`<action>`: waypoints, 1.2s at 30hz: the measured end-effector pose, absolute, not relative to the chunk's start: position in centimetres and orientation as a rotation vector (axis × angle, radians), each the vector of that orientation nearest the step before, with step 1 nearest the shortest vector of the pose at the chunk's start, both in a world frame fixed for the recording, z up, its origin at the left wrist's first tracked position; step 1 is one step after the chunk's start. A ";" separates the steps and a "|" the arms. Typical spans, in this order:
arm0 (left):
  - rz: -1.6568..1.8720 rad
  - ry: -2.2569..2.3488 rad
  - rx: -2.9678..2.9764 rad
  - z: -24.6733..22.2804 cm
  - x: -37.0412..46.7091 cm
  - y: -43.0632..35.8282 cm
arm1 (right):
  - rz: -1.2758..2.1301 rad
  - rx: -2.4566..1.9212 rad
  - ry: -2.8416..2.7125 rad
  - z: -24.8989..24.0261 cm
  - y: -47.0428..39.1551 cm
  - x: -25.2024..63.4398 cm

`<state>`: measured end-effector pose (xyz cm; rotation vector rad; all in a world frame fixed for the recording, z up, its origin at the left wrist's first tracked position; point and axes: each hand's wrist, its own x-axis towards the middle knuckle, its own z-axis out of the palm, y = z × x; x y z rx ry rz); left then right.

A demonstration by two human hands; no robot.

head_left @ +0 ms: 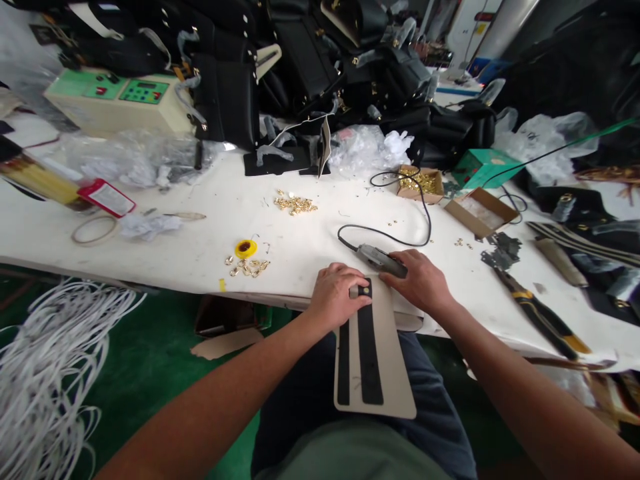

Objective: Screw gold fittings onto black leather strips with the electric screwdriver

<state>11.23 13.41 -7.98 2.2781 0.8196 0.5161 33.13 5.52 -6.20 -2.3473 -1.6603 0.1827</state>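
A beige flat panel [393,360] with two dark strips lies over my lap, its far end at the table's edge. My left hand [337,297] grips that far end, thumb and fingers curled around the top of the longer black strip [369,353]. A small gold-coloured stud shows there, between the fingertips. My right hand [423,280] is closed on a grey corded hand tool [376,257] resting at the table edge, just beyond the panel. Its tip is hidden by the hand. Left of my hands lie gold clasps [247,268] and a yellow spool [245,249].
Gold fittings [296,204] lie mid-table. A box of gold parts [421,183], an open cardboard box [481,212] and black-yellow pliers [547,321] are on the right. Black bags [227,100] pile up behind. A green-topped machine [125,100] stands back left. The tool's cord [400,241] loops across the table.
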 end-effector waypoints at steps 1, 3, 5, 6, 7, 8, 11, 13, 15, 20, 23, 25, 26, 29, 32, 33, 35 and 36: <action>0.524 0.814 2.280 -8.0 11.2 13.4 | 0.137 -2.357 -1.685 -6.4 5.4 33.1; 0.529 0.809 2.284 -8.2 11.2 13.4 | 0.069 -2.352 -1.733 -6.7 5.3 33.1; 0.523 0.808 2.284 -8.3 11.1 13.4 | 0.075 -2.307 -1.762 -6.7 5.3 33.4; 0.518 0.810 2.281 -8.3 11.2 13.4 | 0.108 -2.270 -1.751 -6.5 5.3 33.7; 0.515 0.813 2.277 -8.4 11.2 13.4 | 0.161 -2.229 -1.708 -6.2 5.3 34.0; 0.514 0.814 2.274 -8.4 11.2 13.4 | 0.249 -2.191 -1.625 -5.8 5.3 34.2; 0.518 0.805 2.275 -8.4 11.3 13.3 | 0.634 -1.988 -1.173 -3.9 5.0 34.6; 0.514 0.804 2.281 -8.4 11.3 13.3 | 0.840 -1.764 -0.879 -2.5 4.9 34.0; 0.499 0.812 2.280 -8.2 11.4 13.3 | 0.939 -1.592 -0.722 -1.2 4.9 32.8; 0.477 0.818 2.274 -8.0 11.5 13.4 | 0.924 -1.543 -0.732 0.0 5.2 29.6; 0.499 0.815 2.269 -8.1 11.4 13.4 | 0.934 -1.564 -0.747 -0.1 5.5 28.8; 0.504 0.822 2.261 -8.0 11.4 13.4 | 0.958 -1.554 -0.763 -0.2 5.8 28.8; 0.505 0.824 2.259 -8.0 11.4 13.4 | 0.962 -1.540 -0.768 -0.3 5.8 28.9; 0.511 0.819 2.254 -7.8 11.4 13.4 | 1.000 -1.472 -0.728 -0.3 6.0 29.2; 0.512 0.826 2.258 -7.8 11.5 13.5 | 1.013 -1.459 -0.705 -0.4 6.0 29.3; 0.512 0.830 2.261 -7.8 11.5 13.5 | 0.998 -1.471 -0.713 -0.4 6.0 29.3; 0.513 0.831 2.266 -7.8 11.5 13.5 | 0.957 -1.485 -0.729 -0.3 6.1 29.3; 0.515 0.829 2.267 -7.8 11.5 13.5 | 0.945 -1.480 -0.728 -0.2 6.1 29.3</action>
